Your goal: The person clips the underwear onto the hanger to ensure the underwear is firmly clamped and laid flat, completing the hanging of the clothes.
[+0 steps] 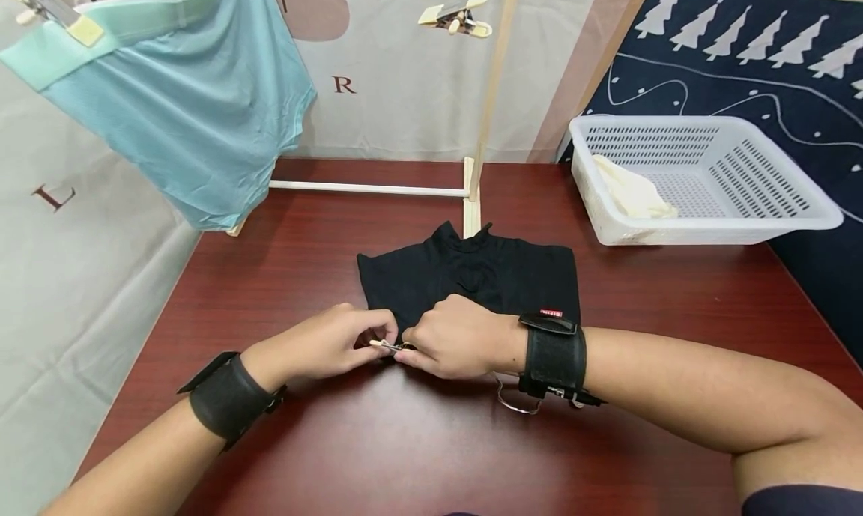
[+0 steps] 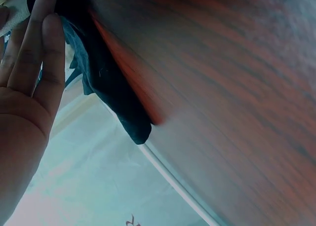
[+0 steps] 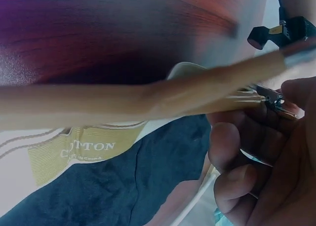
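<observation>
The left hand (image 1: 326,342) pinches the near-left corner of black underwear (image 1: 529,276) on a table (image 1: 404,448); the right hand (image 1: 461,338) pinches a metal clip (image 1: 387,345). A taut waistband (image 3: 94,146) should help it bite squarely.

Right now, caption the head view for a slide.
Left hand and right hand meet at a clip by the near edge of a black garment on a reddish-brown table.

Your left arm (image 1: 138,452) and bent right arm (image 1: 681,389) reached inward; your left hand (image 1: 326,341) and right hand (image 1: 461,338) nearly met, backs upward, each pinching between thumb (image 1: 419,361) and fingers (image 1: 384,322).
</observation>
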Tool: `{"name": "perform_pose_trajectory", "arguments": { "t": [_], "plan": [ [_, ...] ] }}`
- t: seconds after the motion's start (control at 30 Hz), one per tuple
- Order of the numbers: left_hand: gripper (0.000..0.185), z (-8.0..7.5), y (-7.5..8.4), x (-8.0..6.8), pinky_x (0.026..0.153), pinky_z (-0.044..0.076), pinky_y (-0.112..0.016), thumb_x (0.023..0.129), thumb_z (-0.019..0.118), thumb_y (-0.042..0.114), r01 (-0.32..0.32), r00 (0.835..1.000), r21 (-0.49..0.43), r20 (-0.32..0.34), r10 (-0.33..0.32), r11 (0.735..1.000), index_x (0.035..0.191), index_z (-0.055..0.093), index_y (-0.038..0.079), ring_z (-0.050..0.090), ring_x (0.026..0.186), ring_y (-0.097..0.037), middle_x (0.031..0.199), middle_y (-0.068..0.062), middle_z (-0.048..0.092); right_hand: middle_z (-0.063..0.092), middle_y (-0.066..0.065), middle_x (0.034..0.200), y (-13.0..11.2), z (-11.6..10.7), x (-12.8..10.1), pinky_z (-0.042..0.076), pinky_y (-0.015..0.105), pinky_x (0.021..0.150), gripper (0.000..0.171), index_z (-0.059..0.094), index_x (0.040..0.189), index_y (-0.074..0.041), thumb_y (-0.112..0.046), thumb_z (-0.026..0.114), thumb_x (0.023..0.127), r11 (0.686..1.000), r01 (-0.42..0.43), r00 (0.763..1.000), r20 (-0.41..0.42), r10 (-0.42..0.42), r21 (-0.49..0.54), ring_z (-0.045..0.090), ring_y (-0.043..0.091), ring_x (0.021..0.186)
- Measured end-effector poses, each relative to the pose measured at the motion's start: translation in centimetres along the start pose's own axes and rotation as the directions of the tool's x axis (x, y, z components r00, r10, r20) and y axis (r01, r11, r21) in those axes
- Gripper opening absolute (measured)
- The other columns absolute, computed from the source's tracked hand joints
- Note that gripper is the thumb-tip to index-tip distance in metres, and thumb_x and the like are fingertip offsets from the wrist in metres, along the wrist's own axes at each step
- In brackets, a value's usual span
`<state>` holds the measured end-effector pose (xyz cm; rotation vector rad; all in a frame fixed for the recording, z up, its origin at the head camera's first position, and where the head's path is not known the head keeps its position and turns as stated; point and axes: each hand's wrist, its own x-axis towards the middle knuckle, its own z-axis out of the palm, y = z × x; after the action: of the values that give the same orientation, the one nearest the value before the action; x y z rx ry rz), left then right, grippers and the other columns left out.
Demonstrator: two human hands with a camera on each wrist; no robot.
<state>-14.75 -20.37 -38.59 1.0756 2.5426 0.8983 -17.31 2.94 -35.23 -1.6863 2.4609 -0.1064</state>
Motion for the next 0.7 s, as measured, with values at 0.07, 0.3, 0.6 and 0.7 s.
{"name": "perform_pose_trajectory", "arguments": {
  "t": [0.07, 0.3, 0.6, 0.7],
  "plan": [
    [0.02, 0.0, 0.1, 0.0, 0.066, 0.05, -0.021, 0.09, 0.073, 0.012, 0.004, 1.0, 0.002, 0.004, -0.004, 1.0, 0.096, 0.059, 0.025, 0.054, 0.066, 0.002, 0.081, 0.01, 0.067, 0.045, -0.013, 0.055, -0.1, 0.1, 0.1, 0.03, 0.023, 0.045, 0.038, 0.058, 0.072, -0.022, -0.043, 0.05, 0.102, 1.0, 0.006, 1.0, -0.006, -0.006, -0.013, 0.041, 0.003, 0.047],
    [0.02, 0.0, 0.2, 0.0, 0.06, 0.046, -0.019, 0.09, 0.073, 0.011, 0.011, 1.0, 0.022, 0.007, -0.011, 1.0, 0.094, 0.058, 0.023, 0.049, 0.062, 0.002, 0.074, 0.015, 0.057, 0.037, -0.014, 0.052, -0.1, 0.5, 0.4, 0.026, 0.021, 0.043, 0.039, 0.054, 0.066, -0.023, -0.047, 0.057, 0.097, 0.999, 0.003, 0.999, -0.05, -0.005, -0.039, 0.034, 0.001, 0.047],
    [0.018, 0.6, 0.3, 0.1, 0.059, 0.041, -0.019, 0.092, 0.071, 0.016, 0.072, 0.997, 0.095, 0.021, -0.075, 0.993, 0.094, 0.056, 0.025, 0.042, 0.058, 0.002, 0.07, 0.016, 0.052, 0.05, -0.013, 0.064, 1.4, -1.9, -0.9, 0.039, 0.025, 0.052, 0.039, 0.063, 0.083, -0.022, -0.061, 0.068, 0.086, 0.99, -0.133, 0.967, 0.224, 0.12, 0.042, 0.047, 0.004, 0.055],
    [0.016, 0.9, 0.6, 0.1, 0.062, 0.044, -0.02, 0.091, 0.071, 0.018, 0.068, 0.998, 0.18, -0.003, -0.068, 0.981, 0.096, 0.057, 0.026, 0.046, 0.061, 0.002, 0.074, 0.017, 0.055, 0.053, -0.013, 0.067, 3.1, -3.3, -1.7, 0.041, 0.027, 0.055, 0.028, 0.062, 0.081, -0.024, -0.05, 0.067, 0.091, 0.973, -0.218, 0.96, 0.195, 0.201, 0.071, 0.05, 0.005, 0.058]
  ]
}}
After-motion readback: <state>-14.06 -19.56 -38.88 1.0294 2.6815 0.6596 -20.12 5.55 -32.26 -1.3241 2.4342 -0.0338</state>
